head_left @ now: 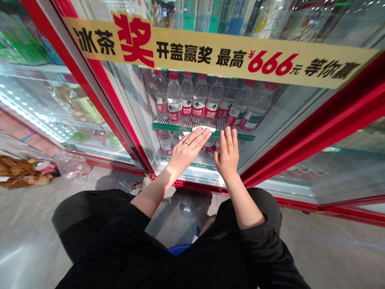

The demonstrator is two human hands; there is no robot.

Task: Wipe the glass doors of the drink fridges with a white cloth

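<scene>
My left hand (189,147), with a ring on one finger, lies flat with its fingers stretched out toward the glass door of a drinks fridge. A small white piece (204,129) shows at its fingertips, partly covered by them; I cannot tell whether it is paper or cloth. To its right, my right hand (227,152) is also flat, fingers extended and upright, with nothing visible in it. Behind the glass, a row of red-capped water bottles (199,98) stands on a green-edged shelf (240,136), with more bottles partly hidden below.
A yellow strip with lettering (192,52) crosses the door above my hands. Red door frames (300,132) run on both sides. Neighbouring fridge shelves (39,72) hold drinks. On the floor at left lie a clear plastic bag (72,164) and a brown item (16,170). Something blue (179,249) shows beneath me.
</scene>
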